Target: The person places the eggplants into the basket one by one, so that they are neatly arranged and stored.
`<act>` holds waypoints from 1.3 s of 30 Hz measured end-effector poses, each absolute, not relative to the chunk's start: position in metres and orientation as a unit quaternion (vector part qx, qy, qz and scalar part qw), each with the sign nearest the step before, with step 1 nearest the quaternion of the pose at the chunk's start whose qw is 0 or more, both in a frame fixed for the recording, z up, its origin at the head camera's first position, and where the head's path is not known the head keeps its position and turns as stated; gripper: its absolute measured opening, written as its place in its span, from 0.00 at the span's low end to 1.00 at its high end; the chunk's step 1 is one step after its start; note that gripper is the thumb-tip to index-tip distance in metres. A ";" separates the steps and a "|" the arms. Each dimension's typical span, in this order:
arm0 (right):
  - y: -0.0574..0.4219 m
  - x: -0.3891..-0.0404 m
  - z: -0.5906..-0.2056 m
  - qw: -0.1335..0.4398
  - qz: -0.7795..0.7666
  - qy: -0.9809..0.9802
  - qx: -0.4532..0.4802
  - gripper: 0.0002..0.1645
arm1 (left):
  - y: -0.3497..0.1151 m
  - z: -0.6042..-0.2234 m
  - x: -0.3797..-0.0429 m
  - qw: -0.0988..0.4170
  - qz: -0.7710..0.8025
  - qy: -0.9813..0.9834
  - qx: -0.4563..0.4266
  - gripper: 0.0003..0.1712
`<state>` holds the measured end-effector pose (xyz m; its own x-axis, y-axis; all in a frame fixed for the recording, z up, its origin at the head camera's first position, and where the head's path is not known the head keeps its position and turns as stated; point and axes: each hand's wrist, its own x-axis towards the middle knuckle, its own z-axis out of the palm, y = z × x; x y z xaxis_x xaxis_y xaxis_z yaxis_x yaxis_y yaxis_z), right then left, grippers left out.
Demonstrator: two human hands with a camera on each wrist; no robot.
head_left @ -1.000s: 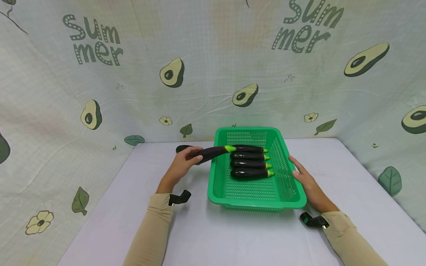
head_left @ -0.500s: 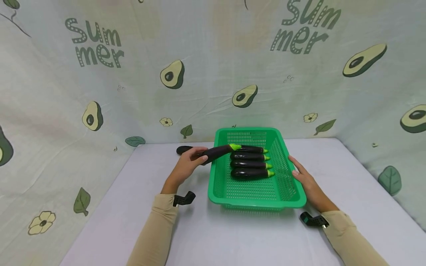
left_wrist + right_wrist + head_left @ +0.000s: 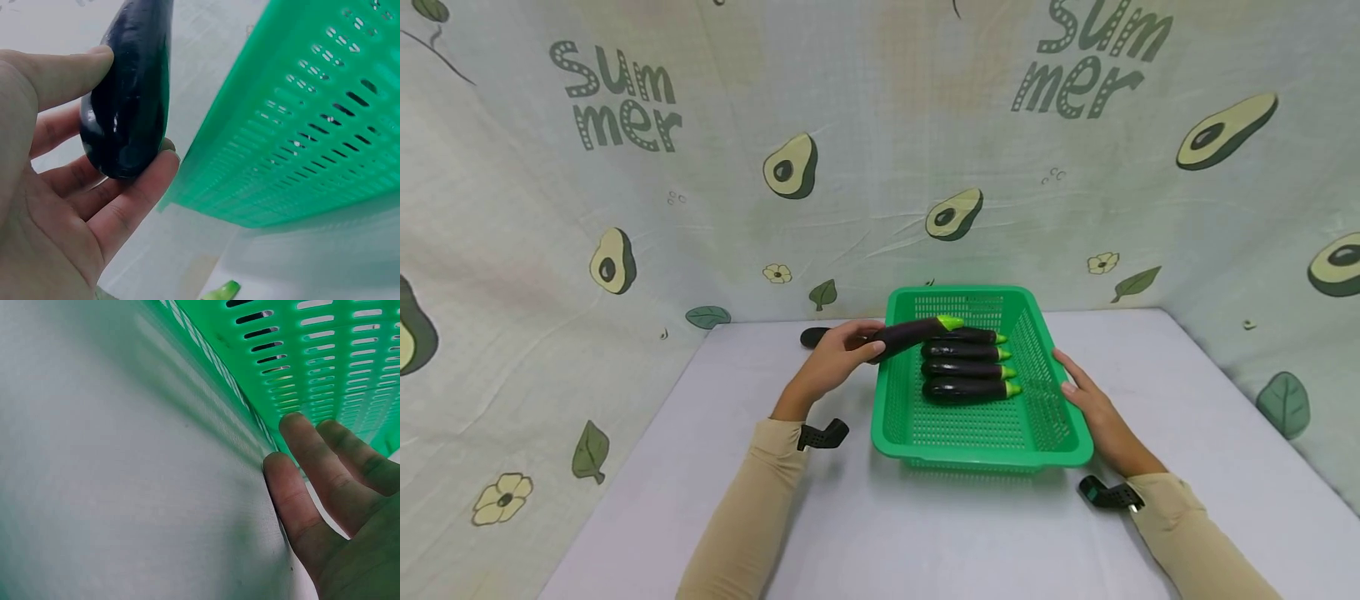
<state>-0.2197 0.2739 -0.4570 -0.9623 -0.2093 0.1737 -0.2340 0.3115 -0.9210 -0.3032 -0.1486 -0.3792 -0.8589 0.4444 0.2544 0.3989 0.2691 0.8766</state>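
In the head view my left hand (image 3: 835, 362) holds an eggplant (image 3: 910, 335) by its rounded end, tilted, with the green stem tip over the left side of the green basket (image 3: 970, 457). Thumb and fingers wrap the dark eggplant (image 3: 134, 94) in the left wrist view. Several eggplants (image 3: 967, 389) lie side by side in the basket, stems to the right. My right hand (image 3: 1101, 417) rests at the basket's right side; in the right wrist view its fairly straight fingers (image 3: 306, 440) touch the slotted outer wall (image 3: 322, 362).
Another eggplant (image 3: 814, 337) lies on the white table (image 3: 970, 533) behind my left hand, mostly hidden; a green stem (image 3: 225, 290) shows low in the left wrist view. A printed cloth (image 3: 865, 125) hangs behind the table.
My left hand has moved right with the eggplant, bringing its stem end from the basket's left edge further over the inside. The right hand and the basket have stayed in place.
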 end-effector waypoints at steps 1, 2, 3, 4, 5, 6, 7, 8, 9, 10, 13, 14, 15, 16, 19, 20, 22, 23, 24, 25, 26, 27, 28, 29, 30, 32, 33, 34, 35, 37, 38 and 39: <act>0.274 -0.220 -0.457 0.013 0.573 -0.807 0.138 0.34 | -0.147 -0.378 -0.304 0.022 0.543 0.796 0.266 0.27; 0.274 -0.220 -0.458 0.014 0.577 -0.805 0.141 0.34 | -0.146 -0.378 -0.305 0.022 0.540 0.798 0.266 0.27; 0.275 -0.221 -0.458 0.014 0.579 -0.802 0.143 0.34 | -0.144 -0.376 -0.305 0.023 0.537 0.799 0.267 0.26; 0.275 -0.221 -0.458 0.014 0.580 -0.801 0.145 0.34 | -0.143 -0.375 -0.305 0.026 0.535 0.801 0.269 0.26; 0.275 -0.221 -0.459 0.014 0.580 -0.801 0.146 0.34 | -0.141 -0.373 -0.305 0.028 0.530 0.804 0.270 0.25; 0.275 -0.221 -0.459 0.014 0.577 -0.804 0.145 0.34 | -0.139 -0.371 -0.305 0.030 0.524 0.807 0.272 0.25; 0.275 -0.221 -0.459 0.015 0.575 -0.806 0.144 0.34 | -0.137 -0.369 -0.304 0.030 0.515 0.812 0.273 0.25; 0.275 -0.221 -0.458 0.015 0.573 -0.807 0.143 0.34 | -0.134 -0.366 -0.304 0.029 0.504 0.818 0.275 0.25; 0.276 -0.221 -0.458 0.015 0.570 -0.809 0.142 0.34 | -0.132 -0.364 -0.303 0.029 0.495 0.823 0.279 0.25; 0.276 -0.221 -0.458 0.015 0.568 -0.811 0.140 0.34 | -0.129 -0.361 -0.303 0.029 0.486 0.826 0.282 0.26; 0.276 -0.221 -0.456 0.016 0.567 -0.812 0.138 0.34 | -0.123 -0.355 -0.302 0.035 0.464 0.835 0.295 0.26; 0.276 -0.221 -0.456 0.015 0.567 -0.812 0.138 0.34 | -0.121 -0.353 -0.302 0.041 0.459 0.836 0.298 0.26; 0.276 -0.220 -0.456 0.014 0.567 -0.812 0.137 0.34 | -0.120 -0.352 -0.302 0.047 0.455 0.837 0.301 0.26; 0.276 -0.220 -0.456 0.012 0.566 -0.813 0.137 0.34 | -0.118 -0.351 -0.302 0.053 0.451 0.838 0.304 0.26; 0.275 -0.220 -0.456 0.012 0.566 -0.813 0.138 0.34 | -0.114 -0.349 -0.301 0.065 0.440 0.841 0.308 0.25; 0.275 -0.220 -0.456 0.012 0.567 -0.812 0.138 0.34 | -0.112 -0.348 -0.301 0.068 0.437 0.842 0.308 0.25; 0.275 -0.219 -0.456 0.013 0.567 -0.812 0.139 0.34 | -0.109 -0.346 -0.300 0.072 0.433 0.845 0.307 0.25; 0.275 -0.219 -0.457 0.014 0.568 -0.811 0.139 0.34 | -0.108 -0.345 -0.300 0.073 0.430 0.846 0.306 0.25; 0.275 -0.219 -0.457 0.015 0.568 -0.811 0.139 0.34 | -0.107 -0.344 -0.300 0.073 0.428 0.847 0.306 0.26; 0.275 -0.219 -0.457 0.015 0.570 -0.810 0.140 0.34 | -0.106 -0.343 -0.300 0.073 0.426 0.849 0.305 0.26; 0.275 -0.219 -0.457 0.015 0.570 -0.809 0.141 0.34 | -0.105 -0.343 -0.300 0.073 0.424 0.850 0.305 0.26; 0.275 -0.219 -0.457 0.016 0.570 -0.810 0.140 0.34 | -0.105 -0.342 -0.300 0.073 0.423 0.850 0.305 0.26; 0.275 -0.219 -0.457 0.016 0.570 -0.809 0.140 0.34 | -0.104 -0.342 -0.301 0.073 0.422 0.850 0.306 0.26; 0.275 -0.219 -0.457 0.016 0.572 -0.808 0.139 0.34 | -0.104 -0.342 -0.301 0.074 0.421 0.850 0.308 0.26; 0.275 -0.219 -0.457 0.016 0.573 -0.807 0.139 0.34 | -0.103 -0.342 -0.302 0.075 0.421 0.850 0.309 0.26; 0.275 -0.219 -0.457 0.016 0.573 -0.808 0.138 0.34 | -0.102 -0.342 -0.303 0.079 0.421 0.848 0.312 0.26; 0.275 -0.219 -0.457 0.016 0.572 -0.808 0.138 0.34 | -0.102 -0.342 -0.303 0.082 0.421 0.848 0.313 0.26; 0.275 -0.219 -0.457 0.016 0.572 -0.808 0.138 0.34 | -0.101 -0.342 -0.304 0.084 0.420 0.847 0.313 0.26; 0.275 -0.219 -0.457 0.015 0.572 -0.808 0.138 0.34 | -0.100 -0.343 -0.304 0.087 0.421 0.846 0.314 0.26; 0.275 -0.219 -0.457 0.014 0.571 -0.809 0.137 0.34 | -0.098 -0.343 -0.304 0.093 0.420 0.847 0.311 0.26; 0.274 -0.219 -0.457 0.014 0.571 -0.809 0.136 0.34 | -0.098 -0.343 -0.304 0.096 0.419 0.848 0.309 0.25; 0.274 -0.219 -0.457 0.014 0.573 -0.808 0.137 0.34 | -0.097 -0.343 -0.305 0.099 0.419 0.848 0.308 0.25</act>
<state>-0.2190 0.2740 -0.4570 -0.9622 -0.2049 0.1793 -0.2370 0.3066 -0.9219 -0.3045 -0.0971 -0.3432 -0.7899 0.6065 0.0901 0.4400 0.4583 0.7723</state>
